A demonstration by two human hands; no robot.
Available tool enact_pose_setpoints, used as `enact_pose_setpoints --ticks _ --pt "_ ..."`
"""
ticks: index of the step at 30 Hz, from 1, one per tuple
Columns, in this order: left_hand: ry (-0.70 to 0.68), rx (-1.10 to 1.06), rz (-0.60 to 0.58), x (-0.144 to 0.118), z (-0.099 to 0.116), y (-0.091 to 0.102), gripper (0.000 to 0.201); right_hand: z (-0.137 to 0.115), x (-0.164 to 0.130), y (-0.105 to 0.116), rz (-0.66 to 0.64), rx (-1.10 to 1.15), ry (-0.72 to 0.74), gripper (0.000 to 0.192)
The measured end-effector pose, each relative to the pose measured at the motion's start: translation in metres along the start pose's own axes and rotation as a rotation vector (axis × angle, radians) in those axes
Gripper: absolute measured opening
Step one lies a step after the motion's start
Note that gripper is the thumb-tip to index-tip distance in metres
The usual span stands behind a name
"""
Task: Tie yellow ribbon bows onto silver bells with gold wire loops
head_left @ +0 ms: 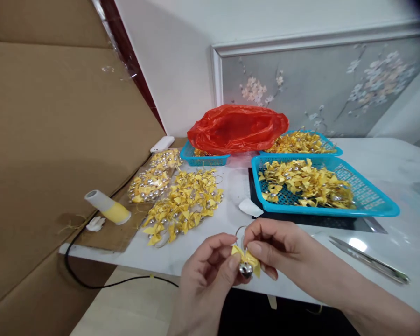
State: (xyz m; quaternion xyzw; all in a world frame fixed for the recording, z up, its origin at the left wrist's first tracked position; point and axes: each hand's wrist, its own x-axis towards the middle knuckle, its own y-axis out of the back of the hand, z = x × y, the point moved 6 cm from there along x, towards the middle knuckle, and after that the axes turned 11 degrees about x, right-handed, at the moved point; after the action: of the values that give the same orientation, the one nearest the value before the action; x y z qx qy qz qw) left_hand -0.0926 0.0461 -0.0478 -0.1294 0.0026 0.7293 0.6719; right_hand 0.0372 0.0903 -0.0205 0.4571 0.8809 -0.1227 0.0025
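Observation:
Between my two hands, over the table's front edge, is a yellow ribbon bow (244, 255) with a silver jingle bell (246, 269) under it and a thin ring above. My left hand (210, 273) pinches the bow's left side, its thumb beside the bell. From the right, my right hand (278, 245) grips the bow's other side with thumb and fingers near the ring. A loose pile of similar bows with bells (185, 200) lies on the table to the left. More of them fill a blue basket (374, 198) behind my right hand.
Pointed metal tweezers (371, 261) lie at right. At left are a white-and-yellow cone (108, 207), bagged bows (150, 182) and a black cable (121, 281). A red plastic bag (238, 128) covers part of a small blue basket (205, 160); another filled basket (331, 140) stands behind.

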Motion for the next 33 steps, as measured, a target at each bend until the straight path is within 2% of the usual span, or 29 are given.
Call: enact_pose_setpoints --ticks 4,8,12,14,17,22,25,29,33 --pt "-0.013 -0.02 -0.01 0.0 -0.001 0.005 0.015 0.0 0.001 -0.007 -0.009 0.004 0.009 0.034" --pt "-0.042 -0.04 0.014 -0.005 0.0 0.014 0.021 0.002 0.001 -0.014 -0.009 0.008 0.007 0.033" --pt "-0.066 -0.01 0.087 -0.017 0.004 0.027 0.033 0.009 0.0 -0.024 -0.016 0.028 -0.019 0.035" --pt "-0.081 0.002 0.084 -0.024 0.006 0.03 0.039 0.011 -0.002 -0.03 -0.035 0.016 -0.013 0.037" --pt "-0.086 0.046 0.064 -0.035 0.006 0.032 0.034 0.014 -0.006 -0.041 -0.07 -0.02 -0.009 0.041" --pt "-0.013 -0.055 0.045 -0.051 -0.003 0.026 0.025 0.018 -0.02 -0.054 -0.07 -0.022 0.009 0.043" --pt "-0.015 -0.08 0.09 -0.064 -0.006 0.019 0.023 0.022 -0.034 -0.054 -0.05 -0.008 0.031 0.043" --pt "-0.062 -0.007 0.133 -0.087 -0.003 0.008 0.033 0.021 -0.059 -0.049 0.008 0.035 0.106 0.041" --pt "-0.143 0.042 0.055 -0.106 0.005 -0.01 0.034 0.015 -0.086 -0.046 0.032 0.043 0.172 0.042"
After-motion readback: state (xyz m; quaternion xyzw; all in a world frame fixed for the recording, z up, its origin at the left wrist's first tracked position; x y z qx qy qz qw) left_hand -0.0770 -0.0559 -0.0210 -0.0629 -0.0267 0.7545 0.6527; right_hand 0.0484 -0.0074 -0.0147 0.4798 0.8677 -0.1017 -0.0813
